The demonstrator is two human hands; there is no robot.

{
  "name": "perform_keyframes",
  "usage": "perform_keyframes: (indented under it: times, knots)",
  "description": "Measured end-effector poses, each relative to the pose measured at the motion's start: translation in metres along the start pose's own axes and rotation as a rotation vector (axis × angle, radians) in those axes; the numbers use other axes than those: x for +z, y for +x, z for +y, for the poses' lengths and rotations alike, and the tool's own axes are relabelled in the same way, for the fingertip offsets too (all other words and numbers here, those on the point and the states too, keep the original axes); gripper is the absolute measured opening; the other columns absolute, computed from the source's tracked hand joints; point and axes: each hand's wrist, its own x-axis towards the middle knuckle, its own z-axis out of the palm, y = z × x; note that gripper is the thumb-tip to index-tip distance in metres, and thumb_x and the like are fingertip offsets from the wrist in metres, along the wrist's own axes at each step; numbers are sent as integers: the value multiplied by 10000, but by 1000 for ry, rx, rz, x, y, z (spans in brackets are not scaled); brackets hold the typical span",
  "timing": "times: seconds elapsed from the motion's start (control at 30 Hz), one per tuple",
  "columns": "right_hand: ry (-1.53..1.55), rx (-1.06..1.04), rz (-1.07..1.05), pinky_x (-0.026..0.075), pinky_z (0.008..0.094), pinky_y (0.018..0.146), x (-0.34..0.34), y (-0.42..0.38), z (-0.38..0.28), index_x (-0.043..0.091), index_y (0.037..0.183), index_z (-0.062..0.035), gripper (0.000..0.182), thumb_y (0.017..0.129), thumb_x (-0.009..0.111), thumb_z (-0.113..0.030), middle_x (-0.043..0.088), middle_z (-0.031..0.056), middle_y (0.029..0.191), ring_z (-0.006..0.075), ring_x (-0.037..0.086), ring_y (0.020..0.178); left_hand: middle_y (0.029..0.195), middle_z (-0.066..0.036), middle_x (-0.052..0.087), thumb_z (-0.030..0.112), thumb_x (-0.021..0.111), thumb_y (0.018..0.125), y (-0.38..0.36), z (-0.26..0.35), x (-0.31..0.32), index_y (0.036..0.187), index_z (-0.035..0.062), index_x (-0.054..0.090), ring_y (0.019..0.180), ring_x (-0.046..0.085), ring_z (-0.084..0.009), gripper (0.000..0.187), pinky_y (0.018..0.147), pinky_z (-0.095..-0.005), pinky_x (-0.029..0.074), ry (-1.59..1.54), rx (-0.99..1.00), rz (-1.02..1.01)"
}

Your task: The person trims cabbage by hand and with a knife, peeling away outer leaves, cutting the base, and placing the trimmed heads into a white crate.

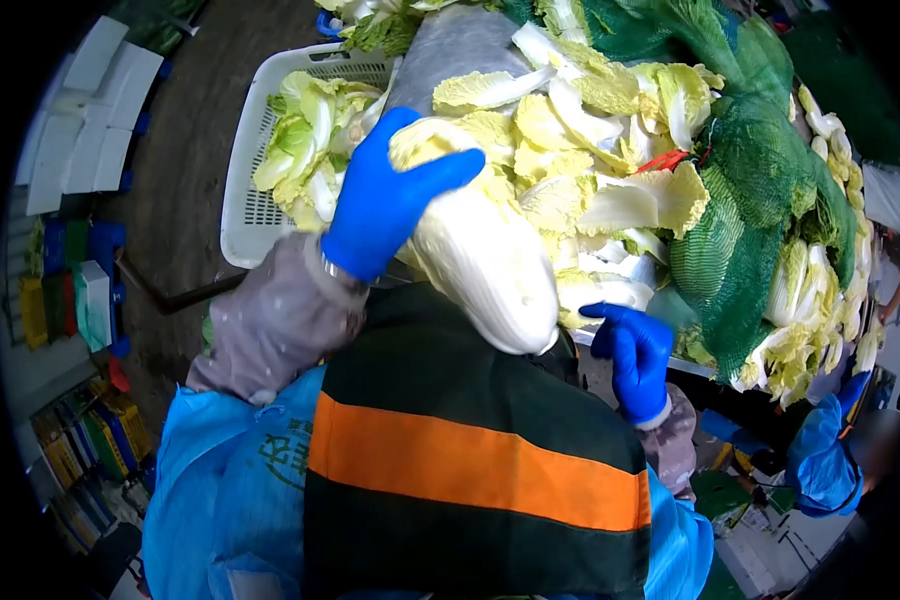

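A pale napa cabbage (490,265) lies slanted in front of my body, its leafy top up and left and its white base down and right. My left hand (380,195), in a blue glove, grips the leafy end, thumb across the top. Close to the base is my right hand (635,355), also blue-gloved, its index finger stretched towards the cabbage and the other fingers curled. Whatever the curled fingers may hold is hidden. Loose cabbage leaves (580,190) are piled on the work surface behind the cabbage.
A white plastic basket (238,215) with leaves stands at the left. Green netting (735,225) drapes over the right side, with more cabbages (805,285) beside it. A red item (662,161) lies among the leaves. Another person in a blue covering (825,460) is at the lower right.
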Motion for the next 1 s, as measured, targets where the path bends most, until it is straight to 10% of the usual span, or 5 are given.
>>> perform_keyframes:
  times: [0.13, 0.27, 1.0]
  knots:
    - [-128, -66, -197, 462, 323, 545, 1, -6, -16, 649, 921, -16, 190, 831, 599, -176, 613, 142, 688, 287, 594, 595, 904, -98, 592, 92, 715, 733, -40, -1, 4, 994, 17, 468, 815, 600, -157, 367, 725, -283, 498, 438, 364, 138]
    - [-107, -30, -181, 457, 327, 530, 5, -17, -14, 650, 911, -24, 195, 834, 607, -199, 613, 146, 692, 296, 595, 596, 935, -101, 582, 91, 702, 755, -59, 5, -1, 1050, 27, 436, 856, 587, -145, 403, 747, -276, 498, 289, 114, 199]
    - [-238, -28, -205, 431, 345, 504, -3, -28, -13, 649, 837, -55, 209, 833, 608, -260, 579, 146, 645, 300, 572, 578, 949, -94, 560, 88, 695, 761, -64, -1, -11, 1024, 24, 452, 853, 570, -139, 364, 750, -268, 484, 301, 54, 210]
